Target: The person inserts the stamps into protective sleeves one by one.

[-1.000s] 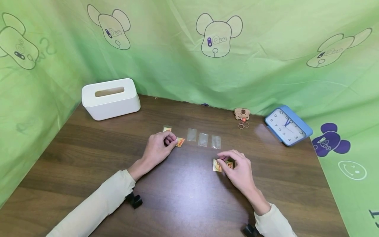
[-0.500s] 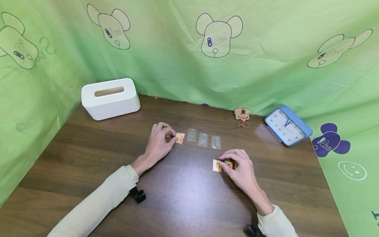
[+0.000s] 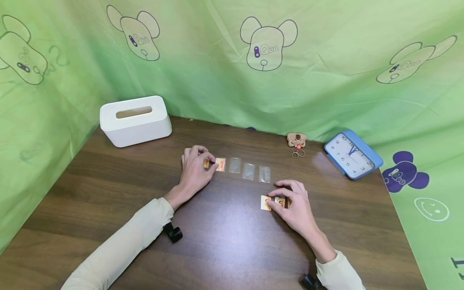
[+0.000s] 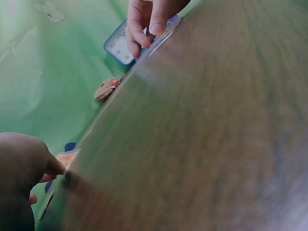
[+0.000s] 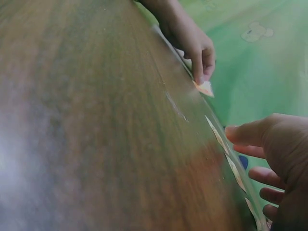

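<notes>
My left hand [image 3: 195,167] pinches a small orange-and-yellow printed card [image 3: 220,164] by its left edge, between thumb and forefinger. The same card [image 5: 205,88] shows tilted at the fingertips in the right wrist view. Partly hidden under the left fingers is a second printed card [image 3: 206,163]. To the right of the held card, three small clear plastic sleeves [image 3: 235,165] lie in a row. My right hand [image 3: 295,207] is over another pair of printed cards, one pale yellow [image 3: 266,203] and one orange [image 3: 280,201]. Its fingers are spread and loosely bent, gripping nothing.
A white tissue box [image 3: 135,123] stands at the back left of the brown table [image 3: 224,249]. At the back right are a bear-shaped keychain [image 3: 296,140] and a blue clock [image 3: 352,155]. A green printed cloth [image 3: 203,80] hangs behind.
My left hand has moved away from me with the card, bringing it level with the row of sleeves. The right hand has shifted only slightly over its cards.
</notes>
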Demonstrator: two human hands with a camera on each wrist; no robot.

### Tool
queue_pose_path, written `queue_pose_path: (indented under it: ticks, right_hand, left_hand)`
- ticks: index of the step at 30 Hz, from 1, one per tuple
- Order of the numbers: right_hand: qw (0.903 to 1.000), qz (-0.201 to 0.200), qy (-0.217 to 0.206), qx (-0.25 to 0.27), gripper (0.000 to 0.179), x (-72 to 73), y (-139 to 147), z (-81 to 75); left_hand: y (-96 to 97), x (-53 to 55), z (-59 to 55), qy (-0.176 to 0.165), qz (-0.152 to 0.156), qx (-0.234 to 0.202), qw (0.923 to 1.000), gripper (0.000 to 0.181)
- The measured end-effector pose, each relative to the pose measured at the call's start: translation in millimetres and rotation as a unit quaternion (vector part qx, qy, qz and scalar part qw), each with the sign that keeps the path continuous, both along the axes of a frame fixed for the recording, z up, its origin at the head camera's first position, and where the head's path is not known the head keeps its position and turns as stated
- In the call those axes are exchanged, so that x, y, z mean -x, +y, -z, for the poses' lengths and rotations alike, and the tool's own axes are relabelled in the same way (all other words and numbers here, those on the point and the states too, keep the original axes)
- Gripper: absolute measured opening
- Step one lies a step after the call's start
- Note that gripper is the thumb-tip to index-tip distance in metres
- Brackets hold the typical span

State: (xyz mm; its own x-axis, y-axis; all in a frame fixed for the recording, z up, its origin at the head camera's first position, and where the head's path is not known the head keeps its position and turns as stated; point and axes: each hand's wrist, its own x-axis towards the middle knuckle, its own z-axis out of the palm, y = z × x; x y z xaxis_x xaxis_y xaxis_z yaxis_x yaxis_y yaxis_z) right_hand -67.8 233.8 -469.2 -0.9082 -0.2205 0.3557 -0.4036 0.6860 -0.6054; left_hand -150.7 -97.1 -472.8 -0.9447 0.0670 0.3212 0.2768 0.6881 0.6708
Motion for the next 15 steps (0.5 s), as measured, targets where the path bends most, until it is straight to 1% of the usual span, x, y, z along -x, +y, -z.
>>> queue_pose_path:
  ticks: [7,15]
  right_hand:
    - [0.9997,0.001,-0.019,-0.018,0.025,-1.1,-1.0,1.0]
    - [0.9996,0.004,-0.027,-0.011,0.028,-0.7,-2.0,0.7]
  left_hand:
    - [0.4,0.2,-0.2,-0.004,-0.001,-0.001,1.0,0.011]
    - [0.5,-0.4,0.0,-0.009,-0.003,0.006,0.9999,0.015]
